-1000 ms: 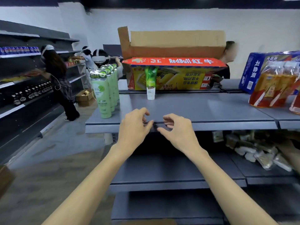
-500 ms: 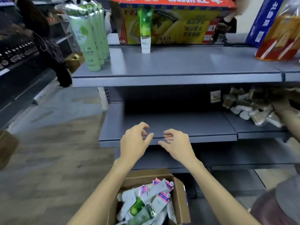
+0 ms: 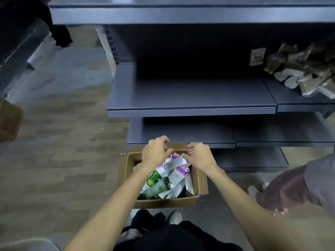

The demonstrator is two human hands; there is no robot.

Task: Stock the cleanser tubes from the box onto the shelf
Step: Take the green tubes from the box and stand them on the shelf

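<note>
An open cardboard box stands on the floor in front of the grey shelf unit. Several cleanser tubes lie jumbled inside it, among them a white tube, a pink-and-white tube and a green tube. My left hand hovers over the box's far left part with its fingers curled and apart, holding nothing. My right hand hovers over the far right part, its thumb tip touching the white tube's crimped end. The middle shelf above the box is bare.
A pile of brown and white packets lies on the shelf section to the right. Another person crouches at the right edge. A second cardboard box sits at the far left, and someone's legs stand in the aisle.
My view has tilted down from the top shelf to the floor. Both hands have dropped from the shelf edge to just above the open box, keeping the same curled pose.
</note>
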